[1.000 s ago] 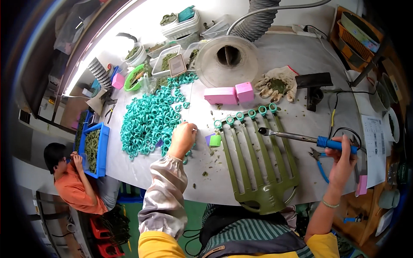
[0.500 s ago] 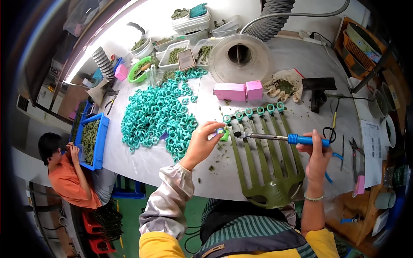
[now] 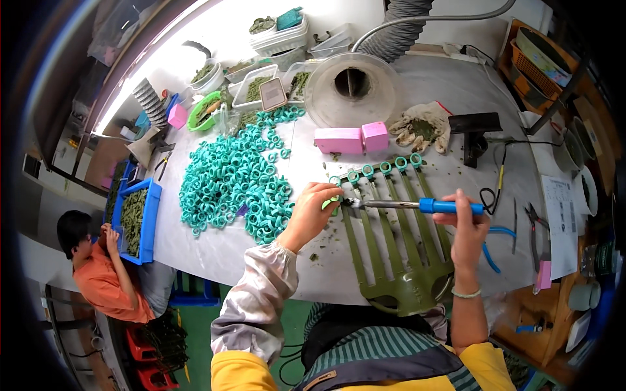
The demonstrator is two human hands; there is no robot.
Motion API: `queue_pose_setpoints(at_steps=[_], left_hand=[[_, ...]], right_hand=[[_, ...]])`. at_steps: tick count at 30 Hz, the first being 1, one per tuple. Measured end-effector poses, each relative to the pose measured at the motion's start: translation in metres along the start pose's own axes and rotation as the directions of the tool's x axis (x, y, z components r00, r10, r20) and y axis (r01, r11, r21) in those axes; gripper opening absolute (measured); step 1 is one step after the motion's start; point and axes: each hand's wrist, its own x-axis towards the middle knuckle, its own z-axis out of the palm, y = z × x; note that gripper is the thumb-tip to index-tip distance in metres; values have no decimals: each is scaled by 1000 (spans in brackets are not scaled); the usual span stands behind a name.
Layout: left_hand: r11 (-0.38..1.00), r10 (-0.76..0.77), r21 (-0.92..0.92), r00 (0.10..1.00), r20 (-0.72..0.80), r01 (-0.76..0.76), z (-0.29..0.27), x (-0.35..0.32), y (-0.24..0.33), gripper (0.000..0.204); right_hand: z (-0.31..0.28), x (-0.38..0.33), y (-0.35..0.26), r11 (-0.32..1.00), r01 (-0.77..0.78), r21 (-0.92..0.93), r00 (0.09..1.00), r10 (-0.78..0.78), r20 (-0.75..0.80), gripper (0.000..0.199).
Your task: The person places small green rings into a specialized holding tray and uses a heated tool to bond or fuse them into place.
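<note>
My left hand (image 3: 308, 216) pinches a small light-green piece (image 3: 333, 206), largely covered by the fingers. My right hand (image 3: 466, 228) grips the blue handle of a soldering iron (image 3: 438, 206). Its dark tip meets or nearly meets the left fingertips; contact cannot be told. Beneath the iron lies an olive-green, fork-shaped piece (image 3: 417, 280) with several long prongs, its broad end toward me. Teal rings (image 3: 368, 171) sit along its far end, the leftmost one just beyond my left fingers. A large heap of loose teal rings (image 3: 228, 179) spreads left of my left hand.
Pink blocks (image 3: 338, 141), a work glove (image 3: 422, 127) and a wide clear funnel (image 3: 385, 98) stand behind. Pliers (image 3: 536, 225) and a blue cable (image 3: 489, 257) lie at right. Someone in orange (image 3: 111, 280) sits at left by a blue tray (image 3: 151, 225).
My right hand has brought the iron leftward, its tip closer to my left fingers. The left fingers have turned over the small piece, hiding more of it. The whole view has shifted slightly.
</note>
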Motion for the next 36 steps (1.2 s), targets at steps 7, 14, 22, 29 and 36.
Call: queue_pose_setpoints(at_steps=[7, 14, 22, 29, 36], left_hand=[[997, -70, -28, 993, -97, 67, -27, -14, 2, 17], [887, -184, 442, 980, 76, 132, -65, -68, -56, 13], [917, -18, 398, 1000, 8, 13, -66, -2, -94, 21], [569, -494, -657, 844, 209, 495, -64, -19, -65, 32], [686, -453, -517, 856, 248, 512, -49, -45, 11, 28]], right_hand=[[-21, -3, -11, 1000, -24, 5, 999, 24, -28, 31], [-19, -6, -16, 1000, -26, 13, 999, 26, -37, 30], [-13, -10, -21, 1000, -15, -18, 1000, 15, -23, 31], [-16, -10, -22, 999, -14, -36, 999, 13, -53, 32], [-21, -11, -16, 999, -5, -39, 1000, 5, -13, 32]])
